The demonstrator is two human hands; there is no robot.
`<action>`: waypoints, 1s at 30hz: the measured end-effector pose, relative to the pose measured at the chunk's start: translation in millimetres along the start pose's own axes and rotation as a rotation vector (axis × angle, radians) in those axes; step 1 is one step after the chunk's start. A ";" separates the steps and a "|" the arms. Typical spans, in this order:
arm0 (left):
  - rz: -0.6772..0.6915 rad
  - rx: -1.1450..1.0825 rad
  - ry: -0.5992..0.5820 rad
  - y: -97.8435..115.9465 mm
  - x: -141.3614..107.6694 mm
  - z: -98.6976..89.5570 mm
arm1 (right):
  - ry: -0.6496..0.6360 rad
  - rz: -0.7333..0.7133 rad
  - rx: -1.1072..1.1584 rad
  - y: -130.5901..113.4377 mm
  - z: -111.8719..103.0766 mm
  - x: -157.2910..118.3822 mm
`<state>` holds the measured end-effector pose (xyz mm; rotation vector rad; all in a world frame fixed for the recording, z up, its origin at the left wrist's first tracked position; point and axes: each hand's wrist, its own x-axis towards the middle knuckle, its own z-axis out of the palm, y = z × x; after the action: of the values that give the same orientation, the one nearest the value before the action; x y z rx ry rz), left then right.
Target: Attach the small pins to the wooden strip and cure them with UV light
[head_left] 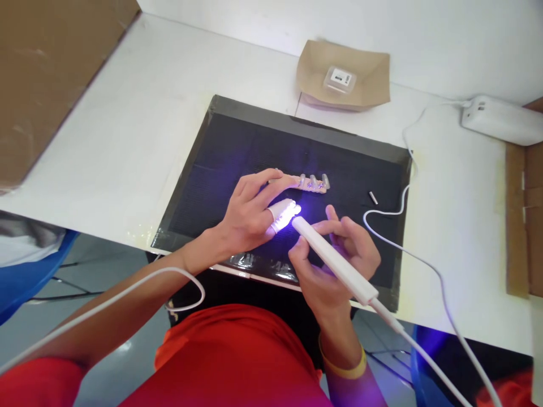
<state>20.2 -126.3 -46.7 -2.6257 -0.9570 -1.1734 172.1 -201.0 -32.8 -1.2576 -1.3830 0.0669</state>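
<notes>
Trailing over the left forearm (139, 305), a white cord (42, 342) is forming a loose loop on the near side of the left hand (250, 212), and a snag there could be jerking that hand out of place. The right hand (358, 246) is gripping a pen-shaped lamp (335, 260), its glowing tip facing a white piece (285, 216) at the left thumb; glare is hiding whether that piece is worn or held. A tip drifting closer could be knocking the piece, and one wandering aside could be lighting it unevenly. The lamp's own cable (424, 355), running back below the right hand, could be dragging the tip off line. Beyond the thumb, the left fingers are reaching onto a pale strip (316, 187), pinching or merely touching, I cannot tell; a nudge could be unseating its clear pieces (326, 181). Past the right fingertips, a small metal cylinder (373, 198) is lying loose and could be rolling away. A dark mat (254, 135) is spreading beneath both hands on a white surface (127, 141). Low on either side of the hands, blue chairs (34, 282) are standing; well beyond the fingers, a brown paper tray (373, 79) is holding a clear box (339, 85), and a white wall (233, 22) is rising behind.
</notes>
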 end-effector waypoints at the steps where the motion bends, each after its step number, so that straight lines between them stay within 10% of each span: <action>1: -0.030 -0.018 -0.014 0.1 0.7 -0.4 | 0.000 0.023 0.019 -1.6 -1.3 -0.3; 10: -0.314 -0.108 -0.130 -19.2 19.5 -5.9 | 0.094 0.230 0.188 11.3 -12.2 -6.5; 30: -0.324 -0.027 -0.298 -33.5 37.7 8.8 | 0.066 0.358 0.234 3.1 -12.8 -21.6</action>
<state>25.0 -77.7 -31.3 -2.7938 -1.4757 -0.8616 177.1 -222.2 -45.8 -1.2831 -1.0468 0.4187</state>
